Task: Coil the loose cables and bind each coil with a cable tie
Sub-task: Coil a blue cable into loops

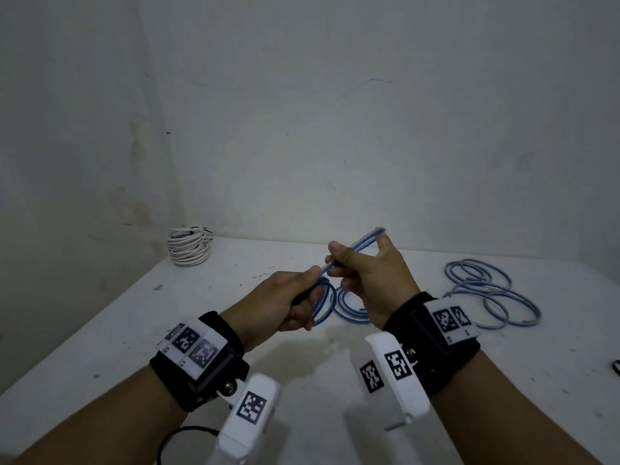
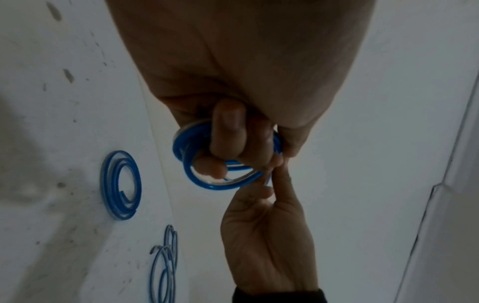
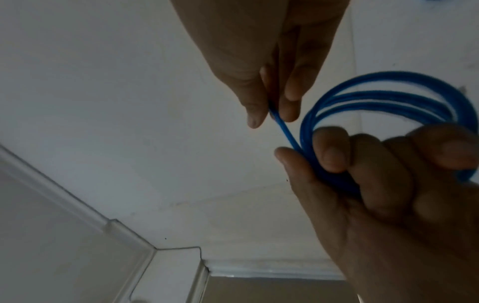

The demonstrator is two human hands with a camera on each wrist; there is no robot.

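Blue cable coil [image 1: 323,302] held above the counter [image 1: 100,330], gripped in the curled left hand [image 1: 285,303]. Free tail [image 1: 355,248] running up and rightward from that fist, long axis slanting away toward the wall, pinched between thumb and fingers of the right hand [image 1: 365,273], the nearer one to the end. Further right, loose blue cables [image 1: 486,293] lying flat. White coil [image 1: 188,248] far left, already bound.
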